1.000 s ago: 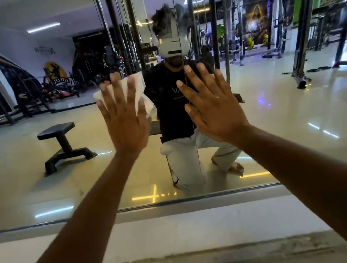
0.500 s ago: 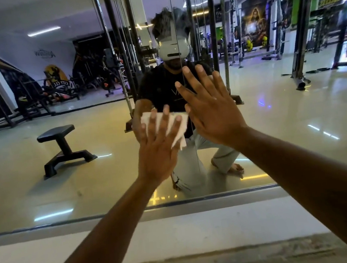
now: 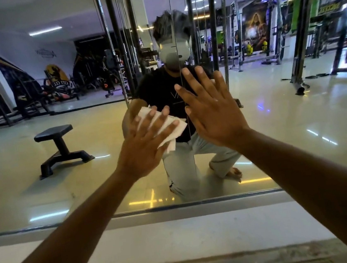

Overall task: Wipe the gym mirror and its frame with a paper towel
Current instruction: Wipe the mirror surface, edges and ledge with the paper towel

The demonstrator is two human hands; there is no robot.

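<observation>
Head view is showing the left hand [image 3: 142, 148], fingers spread, pressing a crumpled white paper towel [image 3: 166, 130] flat against the glossy mirror [image 3: 45, 189]. Beside it, the right hand [image 3: 211, 114] is resting flat on the glass, fingers splayed, above the grey frame [image 3: 198, 209].

Both forearms are bare, no sleeves reaching the wrists, no watch or rings on either hand. In the mirror [image 3: 44, 185] the person wears a black T-shirt [image 3: 159, 94] and light grey trousers [image 3: 181, 169], feet bare.

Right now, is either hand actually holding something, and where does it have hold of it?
The left hand presses a paper towel flat against the mirror with straight fingers spread over its middle. The right hand holds nothing.
</observation>
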